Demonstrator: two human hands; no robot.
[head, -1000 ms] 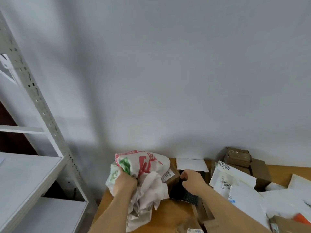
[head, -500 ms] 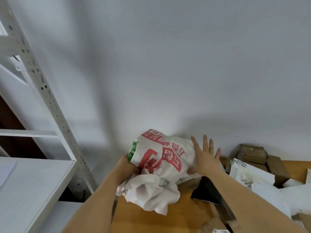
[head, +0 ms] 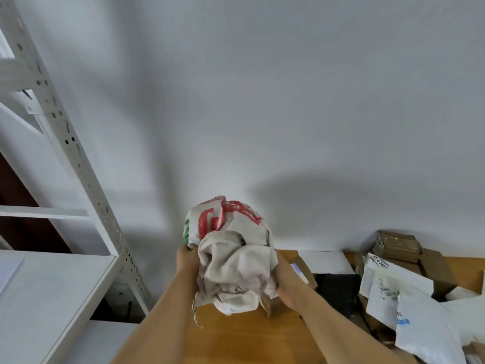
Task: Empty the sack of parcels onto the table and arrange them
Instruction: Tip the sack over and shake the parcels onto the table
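Observation:
A crumpled white woven sack [head: 231,258] with red and green print is bunched into a ball above the wooden table [head: 236,334]. My left hand [head: 186,261] grips its left side. My right hand [head: 287,287] holds its right side, fingers hidden behind the cloth. Parcels lie to the right: a black packet [head: 338,290], white mailer bags [head: 420,319], a labelled white envelope [head: 388,279] and brown cardboard boxes [head: 399,245]. A small brown box [head: 270,306] shows under the sack.
A white metal shelving rack [head: 78,158] stands at the left, with a white shelf board [head: 44,298] beside the table. A plain white wall [head: 288,101] rises right behind the table. A flat white parcel [head: 328,262] leans at the wall.
The sack has been bunched tighter between both hands. My right hand went from spread flat on its printed side to holding its right underside. The view tilted up a little.

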